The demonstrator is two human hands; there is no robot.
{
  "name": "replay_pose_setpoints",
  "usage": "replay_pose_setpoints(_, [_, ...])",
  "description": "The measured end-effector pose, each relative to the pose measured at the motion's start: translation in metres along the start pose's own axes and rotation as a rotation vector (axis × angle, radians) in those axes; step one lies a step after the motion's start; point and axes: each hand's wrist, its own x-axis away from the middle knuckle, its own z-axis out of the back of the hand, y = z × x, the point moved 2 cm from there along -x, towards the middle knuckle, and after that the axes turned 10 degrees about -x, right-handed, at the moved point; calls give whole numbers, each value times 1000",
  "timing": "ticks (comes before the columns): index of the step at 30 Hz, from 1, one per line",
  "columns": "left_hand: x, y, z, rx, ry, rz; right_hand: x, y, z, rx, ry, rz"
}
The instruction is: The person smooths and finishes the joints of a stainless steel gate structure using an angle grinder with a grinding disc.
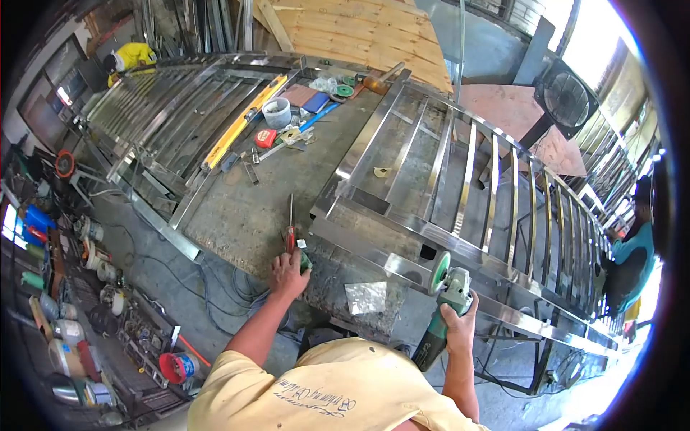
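Note:
My right hand [461, 321] grips a green-bodied angle grinder [434, 332]. Its green disc [440, 271] stands upright right at the edge of a shiny metal frame [460, 248] with several crossbars. Over the worktable [237, 215], my left hand [287, 276] is closed at a small green object [305, 261], mostly covered by the fingers. Just beyond those fingertips lies a red-handled screwdriver [290, 235], its shaft pointing away from me. A crumpled silvery packet [366, 297] rests on the near table edge, between the two hands.
Farther up the table are a yellow spirit level [244, 123], a white tub [277, 113], a red tape measure [265, 138] and a caliper [280, 146]. Cables [208, 287] run over the floor at left. Another person's yellow top [135, 54] shows at far left; a fan [566, 99] stands at right.

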Motion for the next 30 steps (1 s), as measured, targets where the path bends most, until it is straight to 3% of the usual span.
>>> replay_pose_setpoints(1, [-1, 5, 7, 63, 79, -63, -2, -5, -20, 81, 27, -21])
replay_pose_setpoints(3, [0, 24, 44, 157, 28, -148, -10, -9, -51, 299, 30, 24])
replay_pose_setpoints(4, [1, 33, 52, 350, -11, -199, -14, -11, -67, 399, 32, 49])
replay_pose_setpoints(6, [0, 59, 68, 729, -347, -312, -22, -22, -98, 552, 51, 61])
replay_pose_setpoints(7, [-12, 75, 92, 944, -817, -298, -28, -26, -110, 633, 41, 80])
replay_pose_setpoints(8, [-17, 91, 99, 1001, -1026, -394, -34, -32, -121, 716, 29, 103])
replay_pose_setpoints(10, [-36, 137, 83, 1172, -1348, -547, -52, -39, -141, 772, -10, 103])
replay_pose_setpoints(12, [-55, 182, 74, 1354, -1583, -395, -70, -50, -160, 825, -73, 79])
replay_pose_setpoints(14, [-68, 211, 88, 1660, -1568, 106, -97, -54, -168, 926, -118, 167])
replay_pose_setpoints(16, [-93, 246, 64, 1859, -1557, 188, -127, -59, -174, 1032, -151, 229])
replay_pose_setpoints(21, [-142, 268, 61, 2061, -1489, 408, -200, -78, -196, 1142, -392, 5])
replay_pose_setpoints(24, [-164, 268, 67, 1997, -1466, 506, -246, -54, -181, 1179, -477, -42])
replay_pose_setpoints(27, [-176, 270, 57, 2003, -1451, 619, -257, -64, -210, 1174, -550, -132])
replay_pose_setpoints(30, [-186, 270, 49, 2027, -1394, 594, -274, -58, -214, 1199, -570, -143])
